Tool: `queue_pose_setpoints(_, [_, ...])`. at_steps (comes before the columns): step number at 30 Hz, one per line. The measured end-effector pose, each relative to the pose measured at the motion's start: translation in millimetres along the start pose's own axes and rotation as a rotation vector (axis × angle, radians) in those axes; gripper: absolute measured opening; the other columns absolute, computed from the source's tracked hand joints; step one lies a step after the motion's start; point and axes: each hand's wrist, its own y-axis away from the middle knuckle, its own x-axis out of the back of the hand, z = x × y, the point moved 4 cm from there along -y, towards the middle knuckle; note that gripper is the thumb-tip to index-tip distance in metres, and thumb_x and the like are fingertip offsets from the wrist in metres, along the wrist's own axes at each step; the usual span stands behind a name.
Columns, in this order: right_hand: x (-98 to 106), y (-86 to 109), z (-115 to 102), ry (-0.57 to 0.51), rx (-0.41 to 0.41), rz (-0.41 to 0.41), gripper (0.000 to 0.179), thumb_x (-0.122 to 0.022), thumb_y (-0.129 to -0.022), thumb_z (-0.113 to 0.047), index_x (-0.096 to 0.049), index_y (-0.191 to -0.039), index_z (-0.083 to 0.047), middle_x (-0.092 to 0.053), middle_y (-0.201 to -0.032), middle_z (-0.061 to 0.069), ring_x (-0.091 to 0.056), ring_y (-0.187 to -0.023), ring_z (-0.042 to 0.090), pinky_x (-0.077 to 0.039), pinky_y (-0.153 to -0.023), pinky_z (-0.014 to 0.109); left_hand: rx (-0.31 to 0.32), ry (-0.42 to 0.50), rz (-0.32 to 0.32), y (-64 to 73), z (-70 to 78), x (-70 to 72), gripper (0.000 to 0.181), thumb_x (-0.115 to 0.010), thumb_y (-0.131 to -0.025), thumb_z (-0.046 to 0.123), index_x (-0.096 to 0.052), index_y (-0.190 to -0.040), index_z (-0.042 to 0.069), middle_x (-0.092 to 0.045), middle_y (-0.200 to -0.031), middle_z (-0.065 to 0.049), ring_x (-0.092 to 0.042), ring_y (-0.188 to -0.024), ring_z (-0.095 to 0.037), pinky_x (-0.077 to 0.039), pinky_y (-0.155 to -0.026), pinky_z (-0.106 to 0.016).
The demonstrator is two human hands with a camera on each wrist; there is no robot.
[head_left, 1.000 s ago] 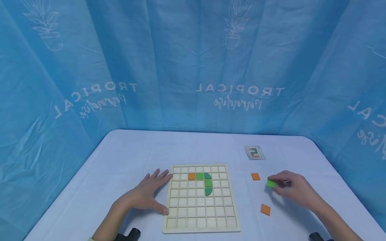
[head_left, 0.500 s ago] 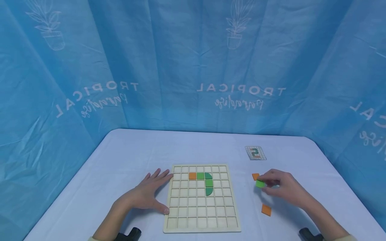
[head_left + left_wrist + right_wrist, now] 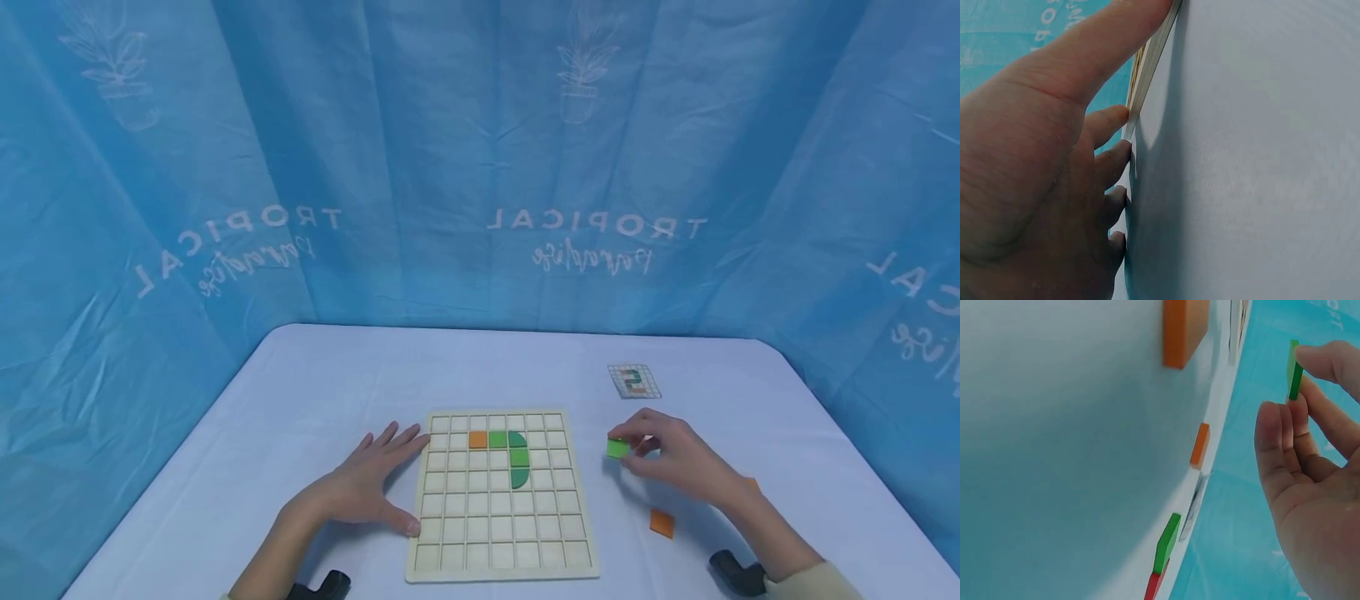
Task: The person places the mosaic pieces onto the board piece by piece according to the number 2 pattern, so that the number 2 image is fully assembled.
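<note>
My right hand [image 3: 667, 454] pinches a light green square tile [image 3: 617, 448] between thumb and fingers, held above the table to the right of the board. The right wrist view shows this green tile [image 3: 1295, 372] on edge in the fingertips. My left hand [image 3: 356, 487] is spread flat, its thumb and forefinger touching the left edge of the pale gridded board [image 3: 502, 574]. On the board lie an orange square tile [image 3: 477, 439], two green square tiles [image 3: 498, 439] and two dark green rounded tiles [image 3: 519, 477], forming a hook shape.
A small pattern card [image 3: 634, 382] lies behind my right hand. One orange tile [image 3: 662, 523] is nearer the front; another orange piece [image 3: 752, 483] peeks past the right wrist. The right wrist view also shows a green tile [image 3: 1167, 544] and a red piece [image 3: 1155, 584] on the table.
My right hand has moved left towards the board with the green tile in its fingertips. It now covers the rear orange tile in the head view. My left hand has stayed at the board.
</note>
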Motion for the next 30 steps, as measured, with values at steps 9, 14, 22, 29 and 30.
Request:
queue_pose_setpoints(9, [-8, -9.1, -8, 0.009, -0.039, -0.014, 0.028, -0.074, -0.081, -0.010, -0.072, -0.109, -0.014, -0.061, -0.096, -0.006, -0.057, -0.088, 0.021, -0.055, -0.075, 0.026, -0.004, 0.004, -0.004, 0.6, 0.5, -1.6, 0.123, -0.075, -0.050, 0.077, -0.030, -0.152, 0.027, -0.018, -0.159, 0.001, -0.001, -0.146, -0.028, 0.002, -0.115, -0.052])
queue_pose_setpoints(14, [-12, -14.4, -14, -0.011, -0.026, -0.024, 0.028, -0.074, -0.082, -0.011, -0.072, -0.109, -0.014, -0.062, -0.096, -0.008, -0.058, -0.090, 0.023, -0.055, -0.075, 0.026, -0.016, 0.005, 0.002, 0.8, 0.3, -0.8, 0.123, -0.076, -0.050, 0.076, -0.030, -0.152, 0.026, -0.018, -0.159, 0.000, -0.001, -0.146, -0.029, 0.002, -0.115, -0.052])
queue_pose_setpoints(22, [-22, -25.9, -21, -0.011, 0.004, -0.066, 0.027, -0.073, -0.083, -0.014, -0.072, -0.109, -0.017, -0.062, -0.095, -0.010, -0.058, -0.090, 0.020, -0.054, -0.076, 0.027, -0.025, 0.006, 0.000, 2.0, -1.8, -1.7, 0.123, -0.077, -0.050, 0.075, -0.030, -0.152, 0.024, -0.019, -0.159, -0.001, -0.001, -0.145, -0.030, 0.001, -0.114, -0.053])
queue_pose_setpoints(29, [-29, -31.3, -27, -0.042, 0.031, -0.088, 0.027, -0.072, -0.082, -0.011, -0.071, -0.109, -0.016, -0.062, -0.095, -0.010, -0.058, -0.088, 0.018, -0.054, -0.076, 0.029, -0.036, 0.008, 0.010, 1.8, -0.5, -0.9, 0.122, -0.077, -0.051, 0.074, -0.031, -0.152, 0.024, -0.019, -0.158, -0.001, -0.001, -0.145, -0.030, 0.001, -0.114, -0.053])
queue_pose_setpoints(30, [-30, -31.8, -28, -0.044, 0.035, -0.089, 0.027, -0.072, -0.082, -0.011, -0.071, -0.109, -0.016, -0.062, -0.095, -0.010, -0.058, -0.088, 0.017, -0.054, -0.076, 0.029, -0.039, 0.007, 0.011, 1.9, -0.2, -0.6, 0.122, -0.077, -0.051, 0.074, -0.031, -0.152, 0.024, -0.019, -0.158, -0.002, -0.001, -0.145, -0.030, 0.001, -0.114, -0.054])
